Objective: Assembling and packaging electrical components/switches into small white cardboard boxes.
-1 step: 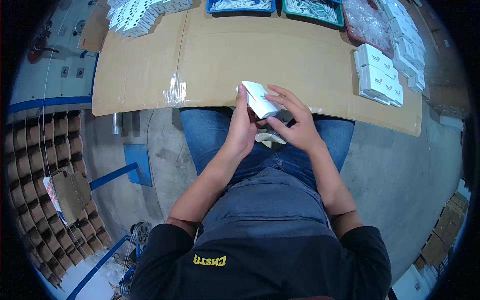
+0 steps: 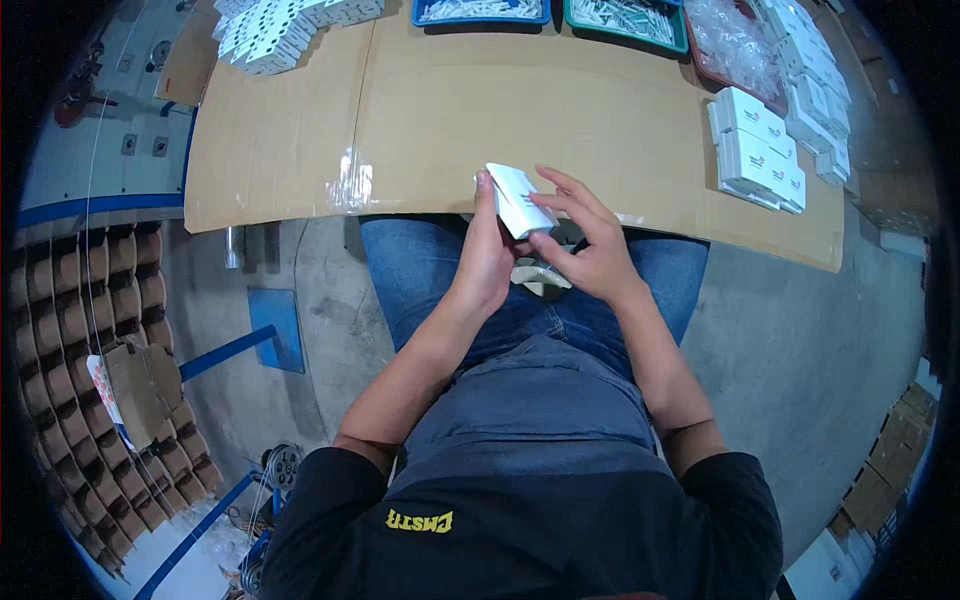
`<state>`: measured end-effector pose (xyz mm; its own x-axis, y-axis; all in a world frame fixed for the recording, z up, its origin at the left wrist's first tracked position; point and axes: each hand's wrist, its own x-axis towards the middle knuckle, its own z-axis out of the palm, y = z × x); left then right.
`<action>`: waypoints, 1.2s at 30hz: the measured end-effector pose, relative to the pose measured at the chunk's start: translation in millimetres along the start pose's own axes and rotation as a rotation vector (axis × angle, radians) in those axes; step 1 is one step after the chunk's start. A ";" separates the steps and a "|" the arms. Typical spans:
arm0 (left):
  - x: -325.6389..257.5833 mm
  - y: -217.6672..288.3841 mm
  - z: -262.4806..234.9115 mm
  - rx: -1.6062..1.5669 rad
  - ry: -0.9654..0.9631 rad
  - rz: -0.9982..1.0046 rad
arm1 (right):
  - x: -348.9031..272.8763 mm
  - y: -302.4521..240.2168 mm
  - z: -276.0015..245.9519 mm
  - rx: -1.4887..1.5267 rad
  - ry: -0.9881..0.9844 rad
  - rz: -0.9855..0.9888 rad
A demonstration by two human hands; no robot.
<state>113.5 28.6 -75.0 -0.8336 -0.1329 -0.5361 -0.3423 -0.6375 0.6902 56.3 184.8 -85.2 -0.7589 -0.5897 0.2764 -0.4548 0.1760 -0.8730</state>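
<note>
A small white box (image 2: 519, 200) is held at a tilt just over the near edge of the cardboard-covered table (image 2: 450, 130). My left hand (image 2: 484, 250) is closed on its left side, with the thumb along that edge and the other fingers mostly hidden behind. My right hand (image 2: 590, 240) meets the box from the right. Its thumb presses near the lower corner, a middle fingertip rests on the upper face, and the index finger is raised. The underside of the box is out of sight.
Stacked white boxes (image 2: 757, 155) stand at the table's right, by a red tray of clear plastic bags (image 2: 735, 45). A blue tray (image 2: 482, 26) and a green tray (image 2: 625, 38) of small pale parts sit at the far edge. White pieces (image 2: 270, 40) are piled far left.
The white box has turned very slightly between my fingers. Both hands keep almost the same place.
</note>
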 end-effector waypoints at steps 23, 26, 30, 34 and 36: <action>6.6 -20.4 -7.0 -0.158 0.141 0.000 | 3.4 32.4 46.3 -0.356 -0.080 -0.278; 7.4 -24.0 -7.7 -0.181 0.149 -0.002 | 1.3 33.8 48.4 -0.376 -0.028 -0.336; 9.0 -27.0 -8.9 -0.208 0.195 -0.071 | -1.9 31.3 46.2 -0.326 -0.032 -0.260; 5.9 -23.0 -7.2 -0.227 0.187 -0.096 | 0.9 27.8 38.5 -0.235 -0.112 -0.161; 8.3 -23.4 -15.8 -0.301 0.084 -0.162 | 3.6 27.2 31.7 -0.180 -0.134 -0.096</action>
<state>121.4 30.5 -103.3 -0.7364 -0.0656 -0.6734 -0.3137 -0.8487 0.4258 56.0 162.5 -120.7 -0.6446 -0.7080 0.2885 -0.6071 0.2446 -0.7560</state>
